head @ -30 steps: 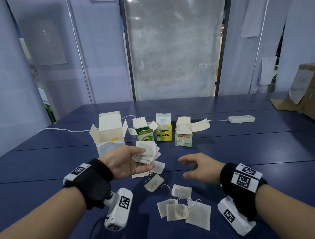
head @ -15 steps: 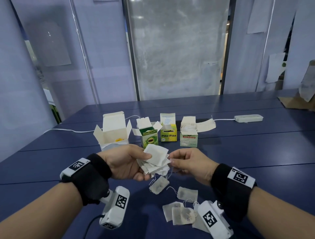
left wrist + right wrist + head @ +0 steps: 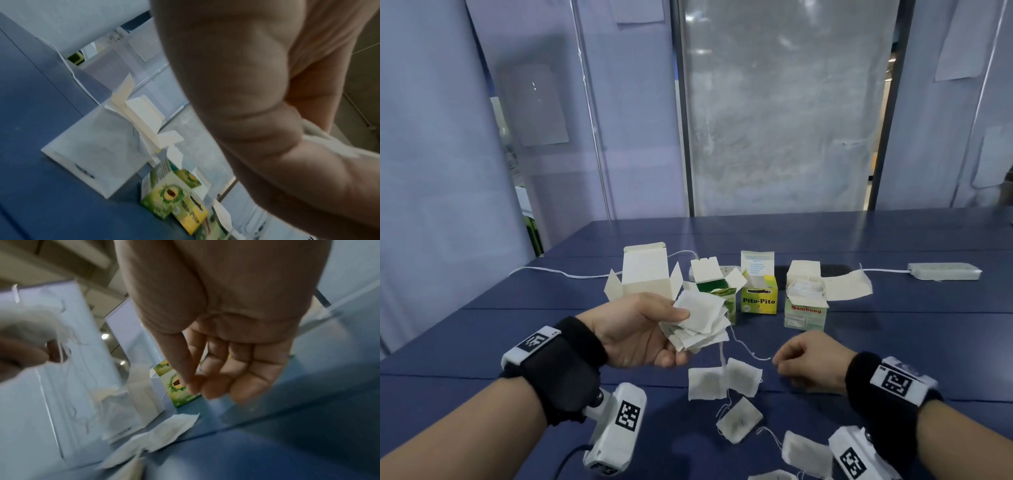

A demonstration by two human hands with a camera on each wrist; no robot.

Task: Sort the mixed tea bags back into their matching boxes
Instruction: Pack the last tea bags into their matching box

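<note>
Tea bags (image 3: 697, 318): fanned stack gripped in my left hand (image 3: 637, 330), thumb on top, raised in front of boxes. My right hand (image 3: 808, 365) curled, pinching string (image 3: 743, 349) that runs back to stack. Loose bags (image 3: 722, 380) on blue table (image 3: 893, 308) below. Four boxes, flaps open: white box (image 3: 645, 274), contents hidden; green box (image 3: 717, 291); yellow Pito-Pito box (image 3: 759, 294); Sambong box (image 3: 804, 305) with white bags inside.

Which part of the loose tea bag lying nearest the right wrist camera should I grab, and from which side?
Probably pinch the loose tea bag at its upper-left corner, coming from above: it lies flat on the table with its right edge hidden under the wrist camera. Its string trails left, thin and harder to catch.
</note>
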